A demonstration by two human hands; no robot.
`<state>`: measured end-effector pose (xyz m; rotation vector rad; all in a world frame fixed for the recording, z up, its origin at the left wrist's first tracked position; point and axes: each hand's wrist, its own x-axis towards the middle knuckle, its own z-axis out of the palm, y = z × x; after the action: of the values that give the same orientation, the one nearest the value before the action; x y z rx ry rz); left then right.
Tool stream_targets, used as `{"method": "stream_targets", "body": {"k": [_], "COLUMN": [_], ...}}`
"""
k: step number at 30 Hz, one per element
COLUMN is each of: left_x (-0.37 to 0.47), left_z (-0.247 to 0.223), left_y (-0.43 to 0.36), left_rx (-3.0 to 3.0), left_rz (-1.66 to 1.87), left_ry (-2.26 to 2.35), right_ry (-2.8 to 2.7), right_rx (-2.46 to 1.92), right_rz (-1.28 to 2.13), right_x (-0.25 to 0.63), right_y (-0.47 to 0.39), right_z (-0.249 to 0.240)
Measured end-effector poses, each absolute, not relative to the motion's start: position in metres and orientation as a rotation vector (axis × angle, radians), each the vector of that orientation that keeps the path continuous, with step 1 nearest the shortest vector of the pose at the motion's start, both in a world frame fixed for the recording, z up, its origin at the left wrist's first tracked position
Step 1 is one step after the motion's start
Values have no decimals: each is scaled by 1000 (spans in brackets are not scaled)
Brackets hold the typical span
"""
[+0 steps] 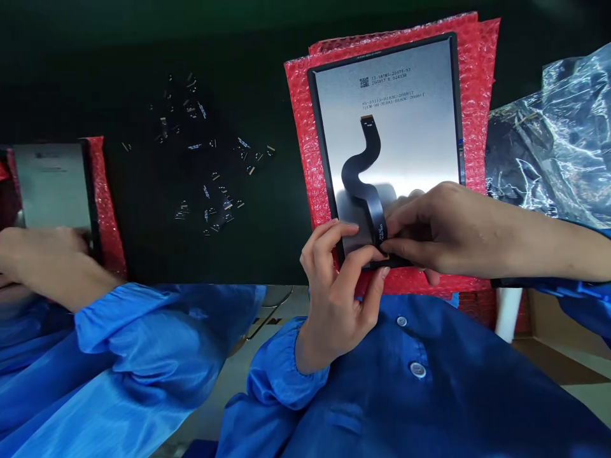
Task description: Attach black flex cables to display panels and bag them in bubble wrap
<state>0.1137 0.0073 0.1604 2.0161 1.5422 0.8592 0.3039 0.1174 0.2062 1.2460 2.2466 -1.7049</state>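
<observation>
A display panel lies with its silver back up on red bubble wrap. A black, wavy flex cable runs from its middle down to its lower edge; the cable's upper end with a gold connector lies free on the metal. My right hand pinches the cable's lower end between thumb and index finger. At that same edge, my left hand has its index fingertip on top and its thumb just below, gripping the panel's rim. Its other fingers rest at the panel's left side. The joint under my fingertips is partly hidden.
Several loose small flex cables are scattered over the dark table to the left. A co-worker's hand, blurred, is over another panel at far left. Clear plastic bags lie at the right.
</observation>
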Motion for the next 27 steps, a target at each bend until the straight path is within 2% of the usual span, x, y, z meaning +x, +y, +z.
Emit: {"method": "stream_targets", "body": {"k": [11, 27], "left_x": [114, 116], "left_z": [139, 134], "left_y": [4, 4], "left_rx": [1976, 1989], "left_rz": [1148, 1236], "left_ry": [1484, 1431], "right_ry": [2078, 1980], "right_rx": [1357, 1521], "right_rz": [-1778, -1960], "right_x": [306, 310], "right_y": [114, 105], "right_z": [213, 212]}}
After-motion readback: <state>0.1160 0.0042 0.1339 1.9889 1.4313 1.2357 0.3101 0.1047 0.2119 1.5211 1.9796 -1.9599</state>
